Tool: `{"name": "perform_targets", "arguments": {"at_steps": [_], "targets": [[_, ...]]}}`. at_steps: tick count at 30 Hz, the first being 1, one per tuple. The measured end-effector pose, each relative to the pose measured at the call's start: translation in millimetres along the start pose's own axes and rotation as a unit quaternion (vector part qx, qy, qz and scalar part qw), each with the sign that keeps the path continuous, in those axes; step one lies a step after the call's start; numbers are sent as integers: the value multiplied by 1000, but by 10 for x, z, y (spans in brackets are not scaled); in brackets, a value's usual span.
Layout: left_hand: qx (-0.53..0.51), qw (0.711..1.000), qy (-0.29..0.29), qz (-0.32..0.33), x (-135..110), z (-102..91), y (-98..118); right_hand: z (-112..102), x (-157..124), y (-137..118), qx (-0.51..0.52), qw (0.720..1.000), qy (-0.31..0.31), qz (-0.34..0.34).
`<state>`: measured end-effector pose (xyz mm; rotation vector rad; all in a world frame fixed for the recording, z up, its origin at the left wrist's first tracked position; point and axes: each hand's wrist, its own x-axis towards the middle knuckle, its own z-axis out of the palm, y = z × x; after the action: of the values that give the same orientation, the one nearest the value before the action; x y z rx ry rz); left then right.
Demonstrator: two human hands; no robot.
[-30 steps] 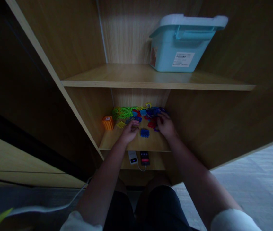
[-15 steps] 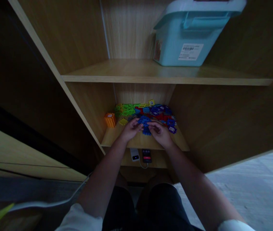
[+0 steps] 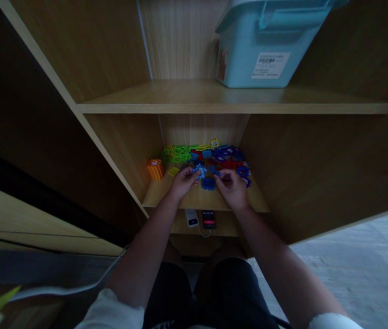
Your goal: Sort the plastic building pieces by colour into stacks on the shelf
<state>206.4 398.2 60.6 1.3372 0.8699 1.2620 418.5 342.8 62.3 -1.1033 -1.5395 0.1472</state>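
Pinched in my left hand (image 3: 184, 181) is a light blue toothed building piece (image 3: 199, 171). My right hand (image 3: 231, 186) has its thumb and fingers closed on a darker blue building piece (image 3: 214, 171), a small gap away from the left one. Just below and between the hands, a blue block of joined pieces (image 3: 208, 184) rests on the shelf. Behind them spreads a pile of toothed plastic pieces, with green pieces (image 3: 178, 154) at the left, red pieces (image 3: 230, 164) and dark blue pieces (image 3: 226, 153) at the right. Fingers partly cover both held pieces.
An orange block of pieces (image 3: 154, 169) stands by the left cabinet wall, near a yellow piece (image 3: 173, 171). On the upper shelf (image 3: 180, 108) sits a light blue bin (image 3: 252, 55). Below are a white power bank (image 3: 191, 218) and a phone (image 3: 209, 220) joined by a cable.
My hands were together at one blue piece; now they are apart, each with a blue piece. The right hand has shifted slightly right. The view has tilted slightly down.
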Motion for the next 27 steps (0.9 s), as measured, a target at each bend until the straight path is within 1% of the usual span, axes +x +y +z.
{"name": "perform_targets", "arguments": {"at_steps": [2, 5, 8, 12, 16, 19, 23, 27], "targets": [[-2, 1000, -10, -11, -6, 5, -11, -32, 6, -37, -56, 996, -27, -56], [-10, 999, -44, -25, -33, 9, 13, -27, 20, -70, -83, 985, -85, -127], [-4, 997, -67, -26, -61, 6, 65, 8, 28, -79, -99, 977, -109, -154], [-9, 998, -65, -17, -74, 5, 106, 37, 24, -71, -108, 976, -107, -156], [-23, 998, -63, -18, -74, 9, 91, 35, 23, -83, -94, 974, -136, -155], [-26, 998, -58, -15, -74, 4, 70, 21, 30, -113, -71, 978, -146, -134], [-20, 998, -47, -23, -68, -8, 63, 0, 49, -139, -26, 986, -134, -97], [-11, 999, -36, -30, -59, -12, 82, -8, 64, -123, -2, 988, -134, -75]]}}
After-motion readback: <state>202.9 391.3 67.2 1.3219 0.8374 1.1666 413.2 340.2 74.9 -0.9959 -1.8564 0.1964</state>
